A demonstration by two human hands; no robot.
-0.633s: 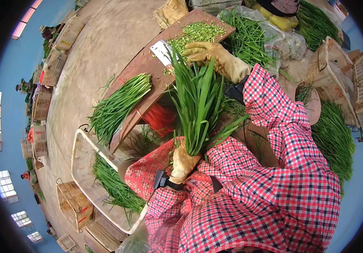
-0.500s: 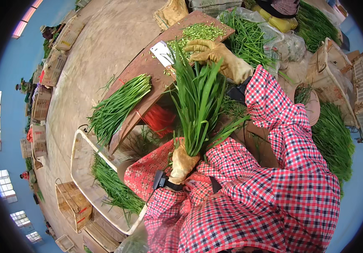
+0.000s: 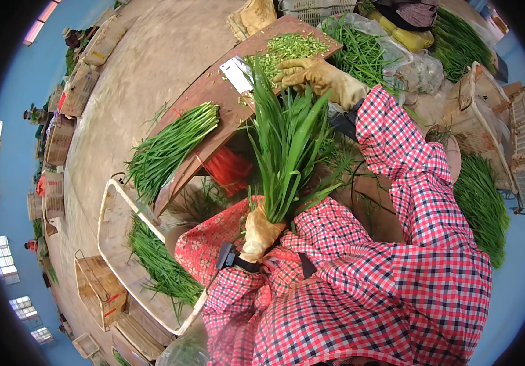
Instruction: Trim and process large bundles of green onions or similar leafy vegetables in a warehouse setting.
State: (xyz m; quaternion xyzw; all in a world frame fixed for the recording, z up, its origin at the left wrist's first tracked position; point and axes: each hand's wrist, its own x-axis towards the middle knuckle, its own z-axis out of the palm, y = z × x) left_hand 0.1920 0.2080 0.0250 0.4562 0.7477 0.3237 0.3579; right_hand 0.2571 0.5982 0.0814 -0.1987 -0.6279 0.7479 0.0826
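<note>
Both my hands wear tan work gloves. My left hand (image 3: 261, 233) is closed round the lower end of a bunch of garlic chives (image 3: 284, 152), held upright above my lap with the long flat leaves fanning upward. My right hand (image 3: 323, 80) is at the leaf tips, beside the far end of the bunch, its fingers stretched out toward the left and apparently holding nothing. Its thumb is partly hidden by the leaves. On the brown wooden board (image 3: 213, 85) lies a tied, neatly trimmed bunch of chives (image 3: 177, 146), left of my hands.
Chopped green bits (image 3: 290, 52) and a white card-like piece (image 3: 236, 74) lie on the board. A white-rimmed crate (image 3: 107, 219) holding chives stands at the left. Loose chives (image 3: 357, 58) rest on clear plastic beyond my right hand. More crates (image 3: 479, 110) stand at the right.
My right hand's fingers have drawn closer together near the leaf tips. Stray leaves on the bunch's right side reach out less. My left hand keeps its hold.
</note>
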